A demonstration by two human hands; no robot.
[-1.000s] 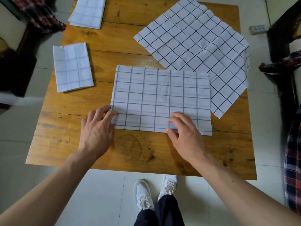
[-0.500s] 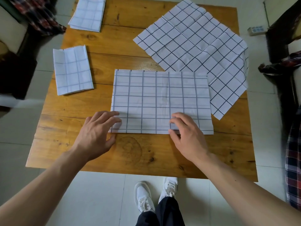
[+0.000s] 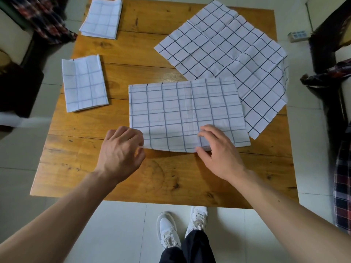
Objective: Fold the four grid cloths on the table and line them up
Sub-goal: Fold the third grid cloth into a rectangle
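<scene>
Half-folded grid cloth [image 3: 187,112] at frame centre, long axis left-right. Near edge pinched and lifted by left hand [image 3: 121,149] at lower-left corner, right hand [image 3: 218,149] right of centre; remainder extending toward frame top.

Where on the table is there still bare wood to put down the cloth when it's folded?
Bare wood shows along the near edge of the table, below both hands, and on the left between the folded cloth and the half-folded cloth. The right side is crowded: the open cloth covers it.
</scene>
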